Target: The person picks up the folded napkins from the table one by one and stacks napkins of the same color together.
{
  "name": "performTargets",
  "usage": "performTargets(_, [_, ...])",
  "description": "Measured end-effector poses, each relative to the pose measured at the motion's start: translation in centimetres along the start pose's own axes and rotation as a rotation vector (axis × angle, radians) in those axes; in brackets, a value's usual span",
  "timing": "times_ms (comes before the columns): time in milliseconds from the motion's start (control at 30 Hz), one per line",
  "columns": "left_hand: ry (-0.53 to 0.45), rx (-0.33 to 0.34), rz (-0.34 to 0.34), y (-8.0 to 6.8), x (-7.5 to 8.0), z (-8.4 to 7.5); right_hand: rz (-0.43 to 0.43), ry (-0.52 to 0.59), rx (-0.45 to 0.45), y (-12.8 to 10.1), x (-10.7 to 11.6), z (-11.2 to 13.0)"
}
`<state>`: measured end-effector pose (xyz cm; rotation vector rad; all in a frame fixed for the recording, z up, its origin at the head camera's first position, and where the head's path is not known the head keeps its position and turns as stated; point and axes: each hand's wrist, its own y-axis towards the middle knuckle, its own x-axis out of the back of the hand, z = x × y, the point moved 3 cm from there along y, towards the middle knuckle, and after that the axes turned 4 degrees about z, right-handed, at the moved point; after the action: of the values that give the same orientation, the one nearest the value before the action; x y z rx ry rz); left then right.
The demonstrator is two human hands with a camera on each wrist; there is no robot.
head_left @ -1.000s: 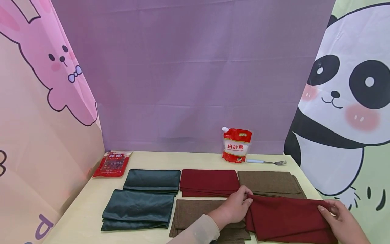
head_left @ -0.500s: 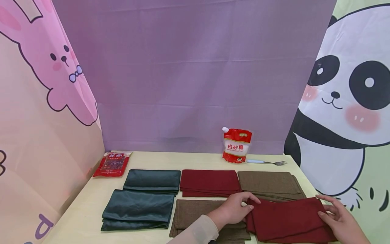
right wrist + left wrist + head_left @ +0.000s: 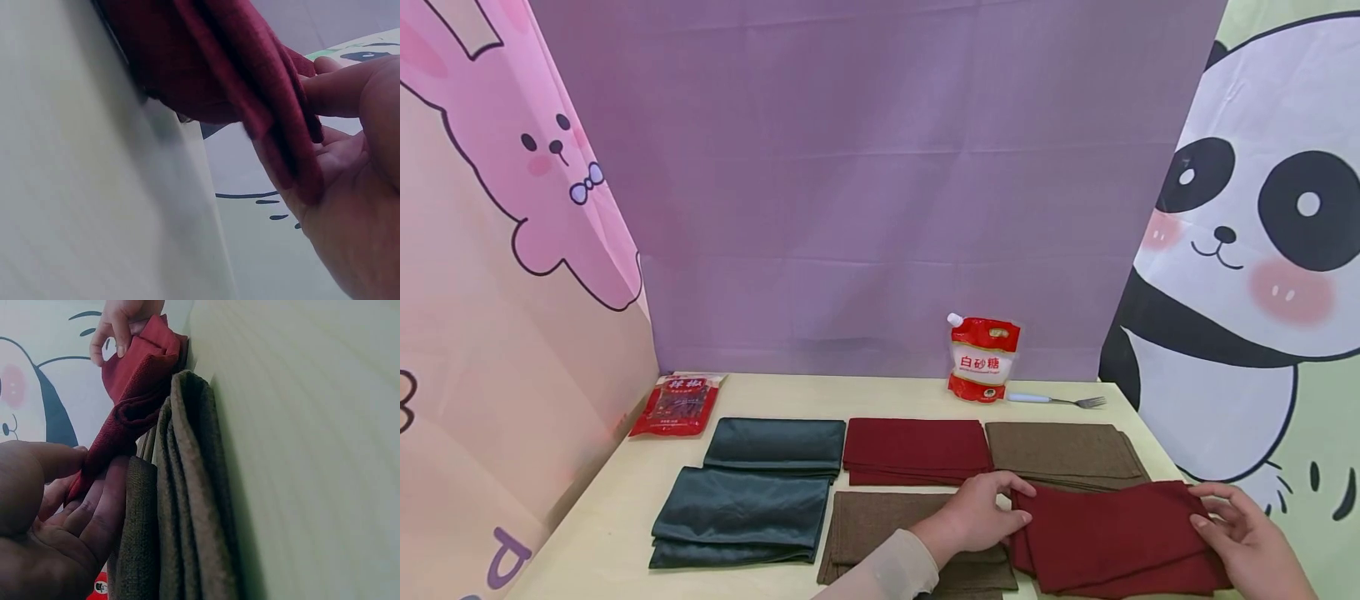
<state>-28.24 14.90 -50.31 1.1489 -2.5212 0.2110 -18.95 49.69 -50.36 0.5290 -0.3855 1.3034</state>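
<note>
A folded dark red cloth [image 3: 1112,537] is at the front right in the head view, with a hand at each end. My left hand [image 3: 981,510] pinches its left end; in the left wrist view the thumb [image 3: 59,459] lies on one side and the fingers on the other. At the right end my right hand [image 3: 1255,533] grips the layered edge [image 3: 284,125] between thumb and fingers. The right wrist view shows that end raised off the table [image 3: 94,206]. Under my left forearm lies a folded brown cloth [image 3: 887,521], partly hidden.
Behind are a second folded red cloth [image 3: 913,446] and another brown one [image 3: 1060,446]. Two dark green cloths [image 3: 741,517] lie at left. Along the back are a red chili packet [image 3: 677,406], a white sugar pouch [image 3: 982,360] and a fork [image 3: 1052,399].
My left fingers have straightened somewhat at the cloth's left end. The right hand has shifted its hold, and the top right corner of the red cloth has moved slightly left.
</note>
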Motion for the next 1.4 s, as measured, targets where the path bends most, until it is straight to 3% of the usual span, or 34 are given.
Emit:
performTargets(300, [-0.054,-0.019,-0.012,-0.3,0.5,-0.6,0.004,0.069,0.033,0.0,0.2,-0.1])
performTargets(467, [-0.086,-0.027,-0.014,-0.5,0.9,-0.8,-0.019,0.007,0.05,-0.2,0.2,-0.1])
performTargets(600, [-0.098,-0.047,-0.028,-0.5,1.3,-1.0,-0.019,-0.016,-0.013,-0.1,0.3,0.2])
performTargets(800, [-0.095,-0.06,-0.085,-0.5,1.5,-1.3,0.041,0.055,-0.131,0.0,0.5,1.1])
performTargets(933, [-0.114,-0.077,-0.116,-0.4,1.5,-1.3,0.046,0.089,-0.122,0.0,0.6,1.9])
performTargets(1200, [-0.204,-0.122,-0.128,-0.5,1.7,-1.9,0.036,0.005,-0.104,0.0,0.8,3.8])
performTargets(1400, [-0.236,-0.15,-0.132,-0.8,2.1,-2.5,0.044,0.012,-0.064,0.0,0.9,4.6])
